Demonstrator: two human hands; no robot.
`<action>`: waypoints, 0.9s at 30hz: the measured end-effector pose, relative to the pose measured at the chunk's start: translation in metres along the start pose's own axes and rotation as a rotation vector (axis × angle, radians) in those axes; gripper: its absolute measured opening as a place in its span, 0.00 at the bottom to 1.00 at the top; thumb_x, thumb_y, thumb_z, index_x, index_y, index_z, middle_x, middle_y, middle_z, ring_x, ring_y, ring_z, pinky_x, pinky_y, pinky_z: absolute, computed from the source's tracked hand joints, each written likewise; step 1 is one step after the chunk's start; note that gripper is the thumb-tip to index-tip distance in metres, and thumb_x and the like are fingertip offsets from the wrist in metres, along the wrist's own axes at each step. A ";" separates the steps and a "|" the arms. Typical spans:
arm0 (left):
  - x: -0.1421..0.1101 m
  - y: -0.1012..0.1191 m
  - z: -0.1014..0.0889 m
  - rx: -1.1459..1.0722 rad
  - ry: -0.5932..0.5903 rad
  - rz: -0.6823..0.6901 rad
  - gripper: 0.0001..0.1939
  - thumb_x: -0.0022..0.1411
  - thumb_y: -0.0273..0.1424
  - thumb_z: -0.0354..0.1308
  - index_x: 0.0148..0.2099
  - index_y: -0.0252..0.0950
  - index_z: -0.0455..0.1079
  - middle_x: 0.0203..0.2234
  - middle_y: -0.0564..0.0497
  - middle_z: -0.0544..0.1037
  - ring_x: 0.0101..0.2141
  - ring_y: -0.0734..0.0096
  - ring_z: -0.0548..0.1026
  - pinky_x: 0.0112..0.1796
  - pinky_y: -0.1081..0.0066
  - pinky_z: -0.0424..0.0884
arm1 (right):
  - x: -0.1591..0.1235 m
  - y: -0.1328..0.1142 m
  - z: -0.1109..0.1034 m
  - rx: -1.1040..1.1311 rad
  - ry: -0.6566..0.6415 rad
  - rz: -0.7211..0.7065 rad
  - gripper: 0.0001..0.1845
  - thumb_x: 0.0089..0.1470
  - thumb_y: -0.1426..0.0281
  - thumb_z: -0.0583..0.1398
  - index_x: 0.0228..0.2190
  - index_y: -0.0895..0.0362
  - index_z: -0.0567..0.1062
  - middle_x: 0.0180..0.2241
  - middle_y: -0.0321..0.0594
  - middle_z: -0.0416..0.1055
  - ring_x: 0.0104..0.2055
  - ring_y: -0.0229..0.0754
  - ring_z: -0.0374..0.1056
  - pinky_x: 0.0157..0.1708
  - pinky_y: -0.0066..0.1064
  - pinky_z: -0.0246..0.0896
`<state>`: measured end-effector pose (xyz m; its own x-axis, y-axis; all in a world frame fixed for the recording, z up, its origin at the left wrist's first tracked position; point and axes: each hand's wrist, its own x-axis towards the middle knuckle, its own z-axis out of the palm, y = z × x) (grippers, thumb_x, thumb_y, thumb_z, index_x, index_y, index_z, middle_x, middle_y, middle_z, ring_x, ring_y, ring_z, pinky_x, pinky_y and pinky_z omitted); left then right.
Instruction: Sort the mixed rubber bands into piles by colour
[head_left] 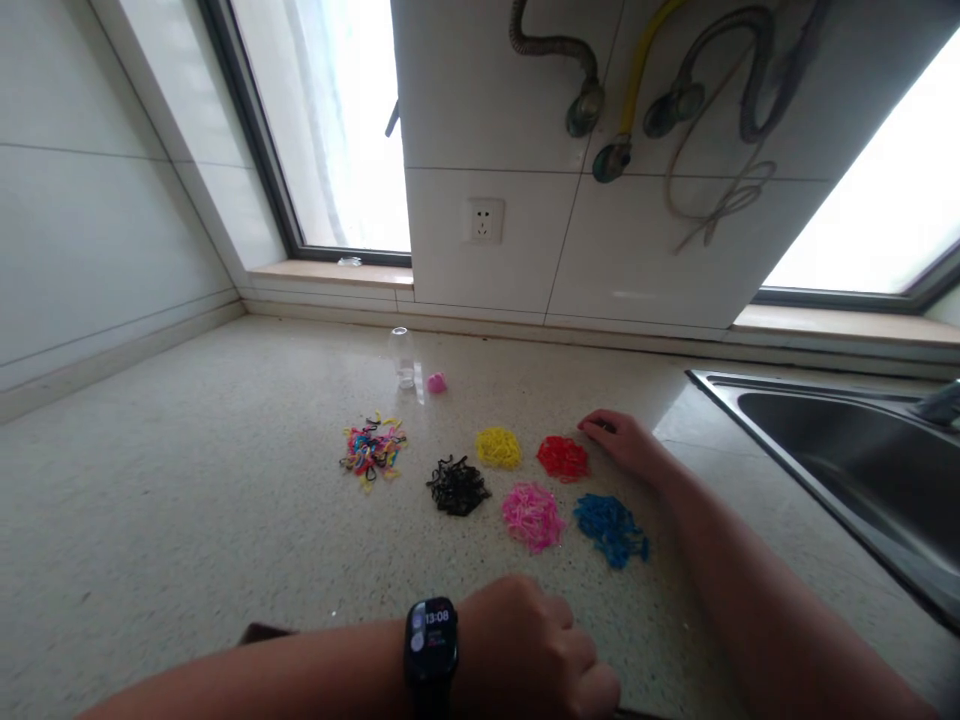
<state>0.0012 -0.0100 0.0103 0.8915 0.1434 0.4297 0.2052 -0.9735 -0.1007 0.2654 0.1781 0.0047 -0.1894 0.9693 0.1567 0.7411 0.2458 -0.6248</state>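
My right hand (621,442) rests on the counter just beyond and beside a pile of red rubber bands (562,458), fingers curled together; anything in its pinch is too small to make out. Close to me, my left hand (534,645), with a black watch (432,640) on the wrist, is curled into a fist, its fingertips hidden underneath. Small bands lie in separate piles: yellow bands (499,448), black bands (457,487), pink bands (532,517) and blue bands (612,530). To the left sits a pile of mixed-colour bands (373,450).
Behind the piles stands a small clear bottle (403,360) beside a pink cap (436,382). A steel sink (847,440) is set into the counter (187,500) at right. A tiled wall with a socket (486,221) and hoses (637,70) closes off the back.
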 end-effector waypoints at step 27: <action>0.001 0.000 -0.005 0.001 0.014 -0.004 0.13 0.67 0.36 0.53 0.31 0.37 0.61 0.20 0.56 0.67 0.21 0.70 0.70 0.16 0.68 0.50 | -0.010 -0.037 -0.010 0.145 0.159 -0.021 0.19 0.53 0.58 0.57 0.38 0.59 0.78 0.32 0.45 0.77 0.32 0.43 0.70 0.33 0.34 0.63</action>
<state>0.0007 -0.0108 0.0150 0.8848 0.1447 0.4429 0.2091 -0.9728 -0.0999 0.2466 0.1596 0.0341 -0.0915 0.9550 0.2821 0.6352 0.2742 -0.7221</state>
